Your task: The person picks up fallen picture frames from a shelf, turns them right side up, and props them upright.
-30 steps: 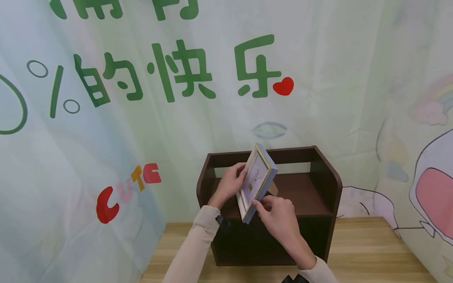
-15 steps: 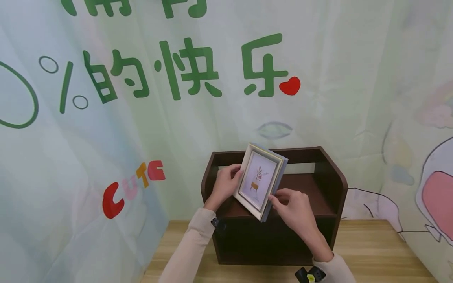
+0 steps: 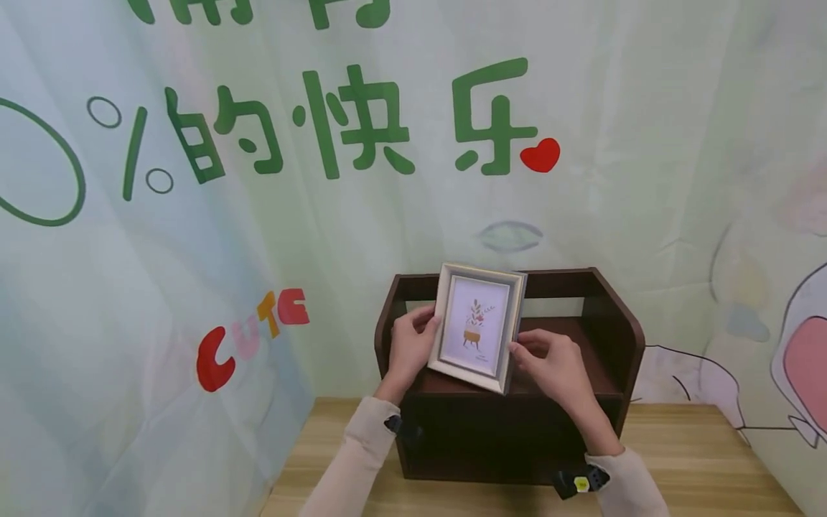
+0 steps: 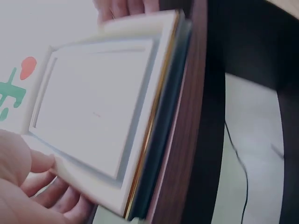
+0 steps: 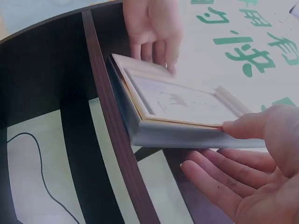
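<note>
A picture frame (image 3: 477, 323) with a pale gold border, showing a potted plant print, is held upright and slightly tilted in front of the dark brown shelf. My left hand (image 3: 412, 348) grips its left edge, thumb on the front and fingers behind. On the opposite edge, my right hand (image 3: 557, 362) pinches the lower side between thumb and fingers. The right wrist view shows the right thumb (image 5: 245, 127) against the rim, with the fingers underneath and partly spread. In the left wrist view the frame's face (image 4: 93, 112) looks washed out, its lower edge close to the shelf board.
The two-level brown shelf (image 3: 510, 438) stands on a wood-grain table (image 3: 685, 459). Behind hangs a printed curtain (image 3: 362, 230) with green characters and a red heart. Black wrist cameras (image 3: 581, 482) are strapped to the sleeves.
Both hands have turned the picture frame from nearly edge-on to facing me. The right hand has moved a little to the right. The head view has shifted slightly left.
</note>
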A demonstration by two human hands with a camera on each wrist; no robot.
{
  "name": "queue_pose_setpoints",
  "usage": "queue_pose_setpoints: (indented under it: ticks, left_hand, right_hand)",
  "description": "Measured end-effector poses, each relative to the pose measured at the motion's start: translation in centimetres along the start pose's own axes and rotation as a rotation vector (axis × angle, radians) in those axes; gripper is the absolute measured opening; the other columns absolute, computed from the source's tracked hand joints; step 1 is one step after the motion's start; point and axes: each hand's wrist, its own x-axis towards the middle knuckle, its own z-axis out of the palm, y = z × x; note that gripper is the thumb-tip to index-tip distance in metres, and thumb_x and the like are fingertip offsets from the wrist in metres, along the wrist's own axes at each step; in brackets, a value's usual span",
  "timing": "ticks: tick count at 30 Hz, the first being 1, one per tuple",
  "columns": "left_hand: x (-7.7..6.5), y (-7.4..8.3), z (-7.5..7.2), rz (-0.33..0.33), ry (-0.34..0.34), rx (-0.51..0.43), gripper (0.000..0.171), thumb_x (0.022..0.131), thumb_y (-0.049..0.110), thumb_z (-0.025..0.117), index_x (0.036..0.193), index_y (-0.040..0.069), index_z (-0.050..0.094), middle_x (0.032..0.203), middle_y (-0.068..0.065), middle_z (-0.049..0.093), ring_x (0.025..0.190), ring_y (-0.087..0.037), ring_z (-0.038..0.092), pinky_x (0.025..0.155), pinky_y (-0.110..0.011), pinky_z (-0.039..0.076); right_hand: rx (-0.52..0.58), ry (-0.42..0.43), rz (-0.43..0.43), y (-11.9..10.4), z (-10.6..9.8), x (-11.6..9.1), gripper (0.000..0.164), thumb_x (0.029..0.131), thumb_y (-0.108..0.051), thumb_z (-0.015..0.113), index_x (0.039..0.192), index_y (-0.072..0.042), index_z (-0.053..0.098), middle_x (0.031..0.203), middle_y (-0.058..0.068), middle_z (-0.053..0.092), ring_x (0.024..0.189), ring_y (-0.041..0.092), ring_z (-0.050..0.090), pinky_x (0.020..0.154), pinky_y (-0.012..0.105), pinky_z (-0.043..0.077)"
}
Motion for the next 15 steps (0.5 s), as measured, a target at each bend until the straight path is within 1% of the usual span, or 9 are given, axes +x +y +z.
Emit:
queue_pose_setpoints:
  ticks: [4, 8, 11, 14, 15]
  left_hand:
    - [-0.8, 0.1, -0.1, -0.091, 0.039, -0.109, 0.027, 0.095, 0.014, 0.064, 0.121, 0.004, 0.068, 0.118, -0.015, 0.07, 0.106, -0.025, 0.069, 0.092, -0.037, 0.057]
    - [-1.7, 0.1, -0.1, -0.157, 0.075, -0.166, 0.03, 0.095, 0.015, 0.065, 0.123, 0.006, 0.067, 0.118, -0.015, 0.068, 0.105, -0.024, 0.067, 0.091, -0.036, 0.056]
    - [-2.3, 0.0, 0.0, -0.179, 0.1, -0.2, 0.032, 0.095, 0.018, 0.065, 0.125, 0.007, 0.066, 0.119, -0.014, 0.067, 0.105, -0.023, 0.066, 0.091, -0.035, 0.056]
    - [-2.8, -0.1, 0.1, -0.173, 0.13, -0.238, 0.033, 0.095, 0.019, 0.065, 0.126, 0.007, 0.065, 0.12, -0.015, 0.066, 0.107, -0.024, 0.065, 0.092, -0.034, 0.055]
    - [-3.1, 0.2, 0.1, -0.178, 0.138, -0.248, 0.033, 0.096, 0.018, 0.065, 0.127, 0.006, 0.065, 0.121, -0.015, 0.066, 0.108, -0.024, 0.065, 0.092, -0.035, 0.055]
  right_hand:
    - [0.032, -0.016, 0.013, 0.5, 0.2, 0.5, 0.036, 0.092, -0.031, 0.069, 0.119, -0.007, 0.068, 0.115, 0.018, 0.071, 0.085, 0.021, 0.075, 0.072, 0.027, 0.061]
    - [0.08, -0.035, 0.018, 1.0, 0.4, 0.9, 0.038, 0.093, -0.033, 0.068, 0.122, -0.007, 0.067, 0.118, 0.018, 0.07, 0.09, 0.023, 0.075, 0.076, 0.028, 0.061]
    - [0.112, -0.035, 0.021, 1.4, 0.6, 1.2, 0.038, 0.094, -0.032, 0.067, 0.123, -0.008, 0.067, 0.121, 0.018, 0.069, 0.093, 0.025, 0.075, 0.077, 0.028, 0.06]
    - [0.139, -0.036, 0.035, 1.6, 0.8, 1.5, 0.038, 0.094, -0.032, 0.066, 0.125, -0.008, 0.066, 0.124, 0.017, 0.068, 0.098, 0.027, 0.074, 0.078, 0.028, 0.06]
    - [0.149, -0.037, 0.04, 1.7, 0.8, 1.6, 0.039, 0.094, -0.032, 0.066, 0.125, -0.008, 0.066, 0.124, 0.017, 0.068, 0.099, 0.027, 0.074, 0.079, 0.028, 0.06]
